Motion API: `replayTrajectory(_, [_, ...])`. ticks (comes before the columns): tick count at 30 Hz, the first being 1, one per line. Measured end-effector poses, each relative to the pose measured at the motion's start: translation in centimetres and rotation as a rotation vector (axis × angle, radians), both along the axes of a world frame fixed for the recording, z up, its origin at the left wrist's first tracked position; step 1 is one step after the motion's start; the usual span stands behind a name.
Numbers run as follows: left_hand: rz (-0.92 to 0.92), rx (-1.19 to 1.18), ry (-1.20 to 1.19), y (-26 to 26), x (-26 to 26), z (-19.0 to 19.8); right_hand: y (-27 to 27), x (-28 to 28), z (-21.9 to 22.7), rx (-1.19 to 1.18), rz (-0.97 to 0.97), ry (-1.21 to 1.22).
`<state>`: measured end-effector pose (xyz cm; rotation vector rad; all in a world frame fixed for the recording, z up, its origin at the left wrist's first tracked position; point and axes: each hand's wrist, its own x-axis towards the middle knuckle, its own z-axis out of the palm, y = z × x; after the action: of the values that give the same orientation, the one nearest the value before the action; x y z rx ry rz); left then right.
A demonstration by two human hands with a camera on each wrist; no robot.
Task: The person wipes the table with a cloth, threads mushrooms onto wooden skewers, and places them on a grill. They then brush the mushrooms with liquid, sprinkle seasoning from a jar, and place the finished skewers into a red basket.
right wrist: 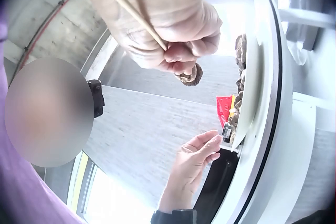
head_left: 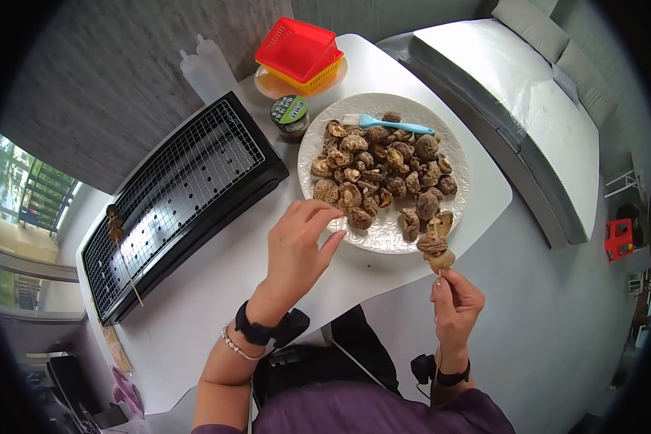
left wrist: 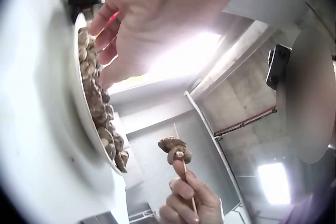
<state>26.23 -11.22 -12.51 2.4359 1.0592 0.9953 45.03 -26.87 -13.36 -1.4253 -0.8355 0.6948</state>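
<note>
My right hand [head_left: 456, 307] grips a thin wooden skewer [right wrist: 126, 4] just below the threaded dried shiitake mushrooms [head_left: 434, 246]. They stand at the plate's near right edge, the skewer tip showing past them in the left wrist view. My left hand [head_left: 296, 239] hovers at the plate's near left rim, fingers loosely extended, thumb apart, nothing between them. A large white plate [head_left: 458, 155] bears a heap of dried shiitake mushrooms [head_left: 350, 194]. Across the heap's far side lies a blue-handled basting brush [head_left: 398, 125].
Left of the plate stands a black grill [head_left: 195, 170] with a wire grate, a mushroom skewer [head_left: 116, 228] lying on it. Behind are a green-lidded jar [head_left: 291, 116], a red basket [head_left: 295, 49] on a yellow one [head_left: 320, 81], and squeeze bottles [head_left: 208, 70]. The white table [head_left: 228, 289] ends nearby.
</note>
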Motion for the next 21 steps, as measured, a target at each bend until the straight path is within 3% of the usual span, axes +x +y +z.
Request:
replayTrajectory(10, [-0.026,-0.011,0.105,0.1,3.6,-1.7,-0.2,0.2,-0.8,0.021,0.014,0.082])
replayTrajectory(12, [-0.021,-0.139,-0.119,0.2,3.5,-2.6,-0.3,0.3,-0.8,0.023,0.017,0.094])
replayTrajectory(16, [0.017,-0.209,-0.162,0.3,2.9,-2.2,-0.3,0.6,-1.0,0.01,0.011,0.097])
replayTrajectory(19, [0.021,-0.119,-0.163,0.8,3.1,-1.7,-0.3,0.8,-1.2,0.032,0.017,0.086])
replayTrajectory(21, [-0.032,0.136,0.004,1.1,3.9,-0.9,-0.3,0.9,-1.0,0.042,0.008,0.076])
